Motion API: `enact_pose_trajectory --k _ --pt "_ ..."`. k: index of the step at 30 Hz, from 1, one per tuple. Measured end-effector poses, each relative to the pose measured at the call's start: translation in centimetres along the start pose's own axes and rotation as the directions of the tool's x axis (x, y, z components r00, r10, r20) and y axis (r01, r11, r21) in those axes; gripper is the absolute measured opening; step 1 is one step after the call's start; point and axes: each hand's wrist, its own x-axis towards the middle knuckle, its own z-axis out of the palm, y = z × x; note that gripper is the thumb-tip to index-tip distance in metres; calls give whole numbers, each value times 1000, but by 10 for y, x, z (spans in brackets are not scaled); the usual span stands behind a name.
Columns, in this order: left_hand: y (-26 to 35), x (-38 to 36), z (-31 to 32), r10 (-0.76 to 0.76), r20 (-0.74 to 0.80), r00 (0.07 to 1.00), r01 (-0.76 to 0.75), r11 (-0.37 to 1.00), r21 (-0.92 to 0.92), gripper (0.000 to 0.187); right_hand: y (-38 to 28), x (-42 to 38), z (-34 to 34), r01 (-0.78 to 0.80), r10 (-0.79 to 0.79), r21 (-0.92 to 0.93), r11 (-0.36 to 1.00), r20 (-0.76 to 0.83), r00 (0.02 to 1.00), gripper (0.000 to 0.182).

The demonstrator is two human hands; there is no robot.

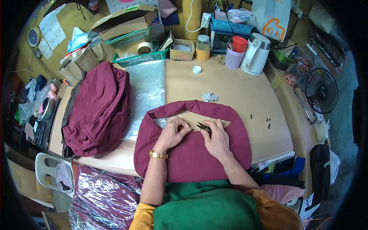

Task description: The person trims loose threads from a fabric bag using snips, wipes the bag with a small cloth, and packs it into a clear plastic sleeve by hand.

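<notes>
A maroon cloth piece (pixel 195 157), shaped like a bag with a wide strap looping over its top, lies flat on the table in front of me. My left hand (pixel 174 133) is closed in a pinch at the upper edge of its opening. My right hand (pixel 216 138) grips small black thread snips (pixel 203 127), their blades pointing left toward the left fingertips. Whether a thread lies between the left fingers is too small to see. A stack of maroon cloth pieces (pixel 99 109) is piled to the left.
Clear plastic sheets (pixel 147 88) lie beside the stack. A white cap (pixel 196 69) and a crumpled scrap (pixel 209 96) are beyond the cloth. Baskets, a jar (pixel 203 48), a purple cup (pixel 234 57) and a white kettle (pixel 256 54) line the back. A black fan (pixel 322 91) stands right.
</notes>
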Motion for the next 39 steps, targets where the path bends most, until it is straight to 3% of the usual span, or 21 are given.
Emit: enact_pose_trajectory --k 3,6,8,14,18,24,30,32,33,34,36,39 --pt "12 -9 -4 78 9 997 -78 995 69 27 -4 1 -1 -16 17 32 999 -31 999 28" --pt "2 -9 2 140 -44 989 -133 982 135 23 -4 5 -7 -41 40 17 999 60 997 26" --pt "2 -8 2 120 -53 991 -113 987 117 22 -9 11 -14 -25 26 -7 1000 164 986 26" --pt "-2 -8 6 82 -67 994 -80 996 35 22 -10 30 11 122 -96 -111 986 221 971 22" --pt "-2 -9 5 101 -90 991 -97 994 52 22 -8 32 19 37 -17 -76 996 246 969 19" --pt "-3 -9 4 117 -64 991 -112 991 67 20 0 26 25 66 -74 59 996 154 985 13" --pt "-3 -10 3 78 -29 997 -77 997 7 18 10 28 33 -28 15 126 992 104 994 13" --pt "-4 -9 3 82 -21 996 -82 997 -3 18 36 38 37 -199 176 581 789 96 980 13" --pt "-4 -9 4 84 -13 996 -84 996 -11 18 24 43 18 -418 330 501 758 259 908 12" --pt "-4 -9 3 86 -14 996 -86 996 -9 18 19 40 8 -416 328 502 759 257 909 12" --pt "-3 -9 4 39 9 999 -38 992 -124 18 8 30 -8 -14 -6 164 986 121 993 20" --pt "2 -9 1 -56 18 998 57 997 -47 18 -15 16 -25 -24 20 16 1000 216 976 30"
